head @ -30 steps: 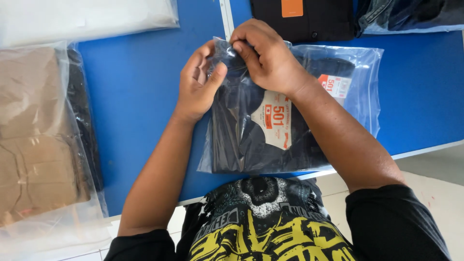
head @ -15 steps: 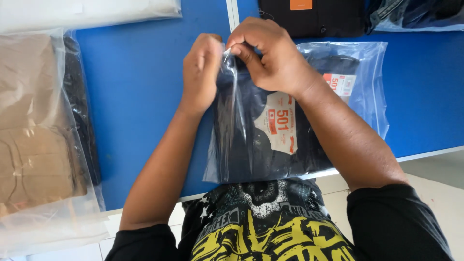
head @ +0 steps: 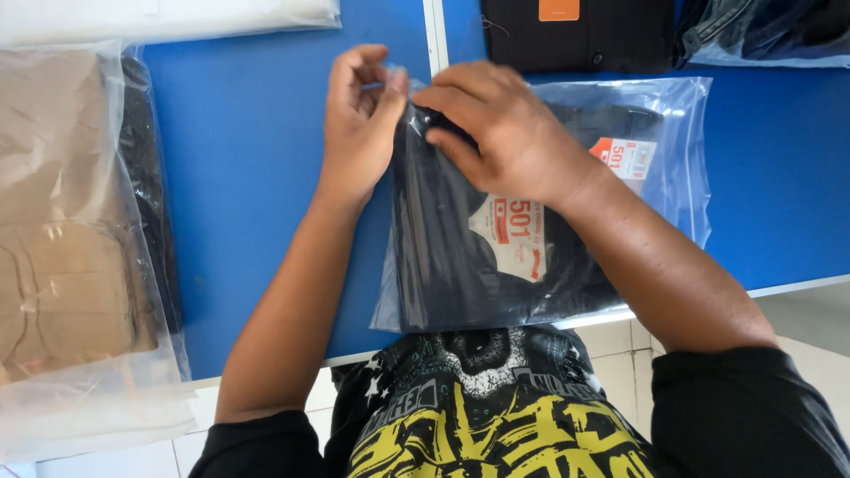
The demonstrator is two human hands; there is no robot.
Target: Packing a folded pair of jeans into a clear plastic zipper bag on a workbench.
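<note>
The clear plastic bag (head: 673, 168) with dark folded jeans (head: 460, 257) inside lies on the blue counter (head: 257, 177), its near edge reaching the counter's front rim just before our printed black and yellow shirt (head: 496, 425). Our left hand (head: 359, 124) pinches the bag's upper left corner, thumb pressed against the fingertips with the film caught between them. Our right hand (head: 496, 133) rests flat on top of the bag, fingers spread and pressing the plastic down onto the jeans just beside the left hand (its grip holds nothing, it only presses). A white paper label with red print (head: 513, 235) shows on the jeans below the right wrist, and a smaller tag (head: 629, 158) sits near the bag's right side.

To our left lies a second clear bag with tan folded fabric (head: 62, 204), well apart from the hands. A white bagged bundle (head: 159, 13) lies at the far left corner, and a black garment with an orange patch (head: 584, 31) lies beyond the bag.
</note>
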